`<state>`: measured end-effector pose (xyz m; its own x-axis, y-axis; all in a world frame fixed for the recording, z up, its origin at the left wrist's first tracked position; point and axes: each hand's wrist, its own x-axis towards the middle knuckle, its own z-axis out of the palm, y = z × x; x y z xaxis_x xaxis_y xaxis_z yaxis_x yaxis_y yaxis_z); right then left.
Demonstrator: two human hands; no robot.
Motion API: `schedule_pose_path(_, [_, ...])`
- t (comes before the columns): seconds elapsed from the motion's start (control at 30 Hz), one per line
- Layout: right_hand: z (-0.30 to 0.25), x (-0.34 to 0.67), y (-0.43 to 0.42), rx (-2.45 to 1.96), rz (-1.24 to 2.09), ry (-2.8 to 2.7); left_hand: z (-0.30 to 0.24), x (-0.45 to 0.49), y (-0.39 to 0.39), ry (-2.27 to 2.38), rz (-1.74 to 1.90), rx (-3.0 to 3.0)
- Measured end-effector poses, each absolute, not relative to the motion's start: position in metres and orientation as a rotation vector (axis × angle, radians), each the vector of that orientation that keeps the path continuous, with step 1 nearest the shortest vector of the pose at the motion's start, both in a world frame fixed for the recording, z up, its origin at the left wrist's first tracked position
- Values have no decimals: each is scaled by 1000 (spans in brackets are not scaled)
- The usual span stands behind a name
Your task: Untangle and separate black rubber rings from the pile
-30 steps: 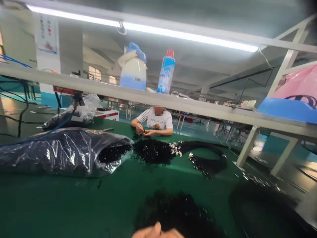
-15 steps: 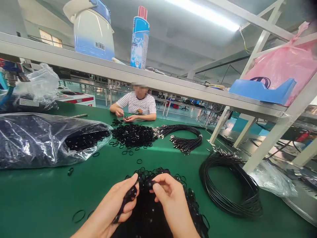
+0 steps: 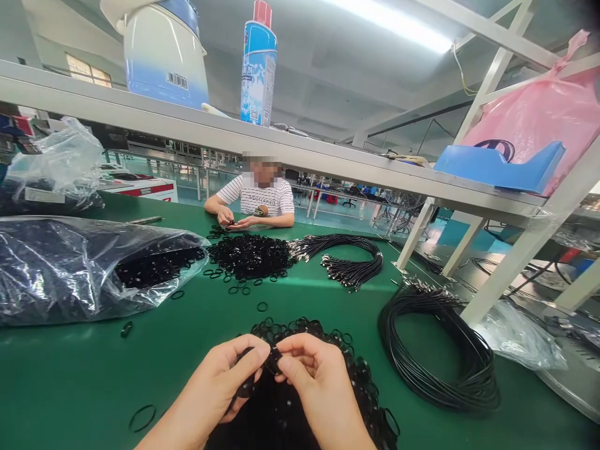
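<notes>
My left hand (image 3: 225, 375) is closed around a clump of black rubber rings, with its thumb and forefinger pinched together at the top. Opposite it, the fingertips of my right hand (image 3: 321, 375) are closed on a black ring (image 3: 274, 361). Both hands meet at this ring, just above a big heap of black rings (image 3: 281, 415) on the green tabletop (image 3: 84, 375). Fingers hide part of what the left hand grips. A single loose ring (image 3: 142, 419) lies left of my left forearm.
A clear plastic bag (image 3: 56, 275) of black rings lies left. Beyond are another ring pile (image 3: 250, 255) and a cable bundle (image 3: 370, 259); a coiled black cable bundle (image 3: 394, 350) lies right. A co-worker (image 3: 262, 203) sits opposite. A shelf (image 3: 328, 165) crosses above.
My left thumb has moved in toward the right fingertips, and the hands have come together at the ring. The view has shifted slightly. The co-worker's hands have moved a little.
</notes>
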<state>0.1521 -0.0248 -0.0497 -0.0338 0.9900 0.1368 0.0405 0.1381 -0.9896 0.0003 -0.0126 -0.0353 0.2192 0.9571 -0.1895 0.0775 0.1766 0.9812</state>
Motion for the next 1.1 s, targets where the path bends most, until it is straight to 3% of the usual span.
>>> schedule_pose_path(0.57, [-49, 159, -30, -1135, 1050, -1367, -32, -3, -23, 1296, 770, 1490])
schedule_pose_path(0.8, [-46, 157, -35, -1194, 982, -1399, -36, 2, -26, 1223, 832, 1319])
schedule_pose_path(0.97, [-44, 156, -36, -1233, 802, -1529, -40, -1, -22, 1184, 791, 1304])
schedule_pose_path(1.1, [-58, 158, -34, -1279, 477, -1722, -37, -1, -23, 1196, 769, 1334])
